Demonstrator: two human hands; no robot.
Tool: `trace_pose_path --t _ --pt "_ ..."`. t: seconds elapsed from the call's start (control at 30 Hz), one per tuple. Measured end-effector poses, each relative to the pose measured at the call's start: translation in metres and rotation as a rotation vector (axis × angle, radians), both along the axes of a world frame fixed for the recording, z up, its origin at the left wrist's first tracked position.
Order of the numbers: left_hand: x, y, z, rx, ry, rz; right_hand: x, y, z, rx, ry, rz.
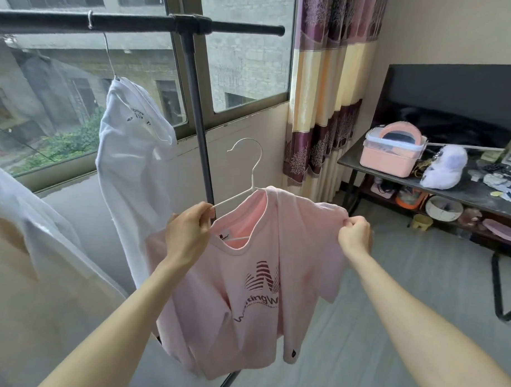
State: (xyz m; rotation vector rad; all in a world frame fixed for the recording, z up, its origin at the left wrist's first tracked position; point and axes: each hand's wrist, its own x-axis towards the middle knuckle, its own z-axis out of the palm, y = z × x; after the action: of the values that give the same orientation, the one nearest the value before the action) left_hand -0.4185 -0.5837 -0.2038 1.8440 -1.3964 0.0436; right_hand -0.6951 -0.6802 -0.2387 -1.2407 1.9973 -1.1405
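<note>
High across the top, a black rail (124, 22) of a clothes rack, carried by a dark upright post (198, 127) directly behind the work. On that rail, to the left, a white shirt (131, 160) on its own wire hanger, close beside the post. Behind everything, a large window (247, 54); to the right of it, a purple and cream curtain (327, 94). Farther right, a dark table (463, 192) with a pink box (391, 154) and a white fluffy thing (446, 171) just beside the box.

In the middle, held up in front of the post and well below the rail: a pink T-shirt (245, 294) on a white hanger (250, 175). Soft pink cloth, round ribbed collar, dark red striped print and letters on the chest, partly lost in a fold. Hook upward and free, touching nothing. Hanger arm on the left-hand side bare, outside the collar; the other arm inside, under the shoulder cloth. Shirt tilted and bunched, lower hem hanging loose.

Left hand (186, 231) with fingers curled round the bare end of the hanger, next to the collar. Right hand (355, 233) with fingertips pinched tight on the cloth of the far shoulder, the cloth drawn out sideways.
</note>
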Motion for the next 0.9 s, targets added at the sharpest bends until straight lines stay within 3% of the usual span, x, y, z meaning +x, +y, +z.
trace_pose_path --t 0.1,0.23,0.37,0.47,0.67,0.9 --pt "0.011 0.002 -0.001 -0.023 -0.003 0.017 -0.01 -0.006 0.014 -0.17 -0.03 -0.078" --pt "0.02 0.001 0.001 -0.037 -0.012 0.017 -0.025 -0.022 0.034 -0.288 -0.234 -0.306" --pt "0.011 -0.006 -0.001 -0.069 0.066 -0.092 -0.024 -0.026 0.03 -0.114 -0.306 -0.292" --pt "0.004 -0.013 -0.003 -0.064 0.054 -0.115 -0.011 -0.019 0.025 -0.07 -0.177 -0.135" --pt "-0.008 -0.02 -0.001 -0.068 -0.039 -0.099 0.014 -0.001 0.026 -0.454 0.275 0.181" --pt "0.006 -0.015 0.005 -0.101 0.038 -0.065 0.0 -0.009 -0.001 -0.088 0.031 0.158"
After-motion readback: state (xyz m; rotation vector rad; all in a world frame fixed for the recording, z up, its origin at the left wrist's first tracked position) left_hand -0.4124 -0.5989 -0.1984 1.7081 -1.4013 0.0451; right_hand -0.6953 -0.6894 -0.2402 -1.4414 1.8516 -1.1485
